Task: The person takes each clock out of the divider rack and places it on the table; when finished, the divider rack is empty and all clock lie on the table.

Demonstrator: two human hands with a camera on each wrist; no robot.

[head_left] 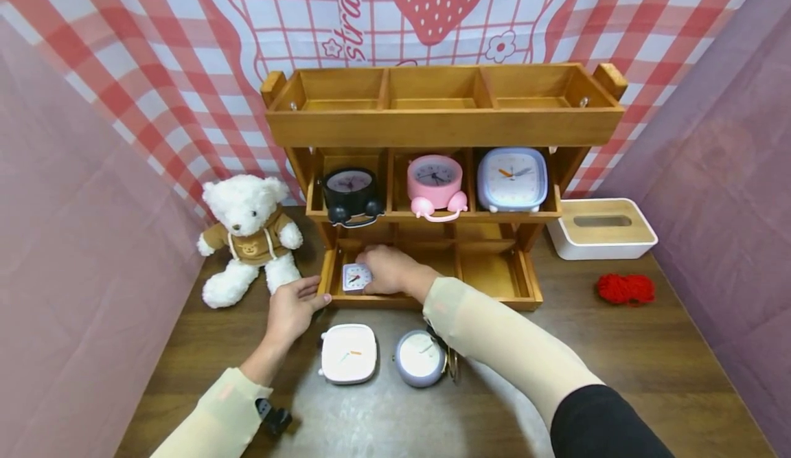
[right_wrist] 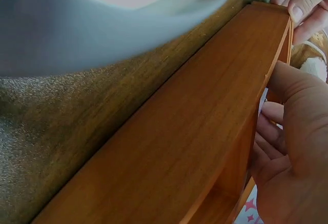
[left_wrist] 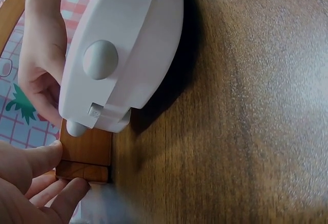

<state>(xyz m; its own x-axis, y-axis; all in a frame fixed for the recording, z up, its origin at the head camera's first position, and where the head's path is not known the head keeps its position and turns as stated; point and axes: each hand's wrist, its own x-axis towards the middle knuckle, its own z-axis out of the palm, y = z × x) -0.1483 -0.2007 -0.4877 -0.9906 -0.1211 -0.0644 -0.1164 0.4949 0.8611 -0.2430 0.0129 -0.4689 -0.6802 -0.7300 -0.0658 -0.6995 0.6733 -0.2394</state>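
Note:
My right hand (head_left: 391,270) reaches into the lower left compartment of a wooden shelf (head_left: 445,128). It holds a small square lavender alarm clock (head_left: 356,277) by its right side, dial facing up; in the right wrist view the front board mostly hides this clock. At the shelf's lower left front corner, my left hand (head_left: 295,309) pinches the wood between thumb and fingers. On the table in front lie a white square alarm clock (head_left: 349,353) and a round grey-lavender alarm clock (head_left: 421,358), the latter just below my right wrist.
The middle tier holds a black clock (head_left: 350,193), a pink clock (head_left: 435,185) and a blue square clock (head_left: 512,178). A white teddy bear (head_left: 246,214) sits left of the shelf. On the right are a tissue box (head_left: 602,242) and a red knotted bundle (head_left: 625,288).

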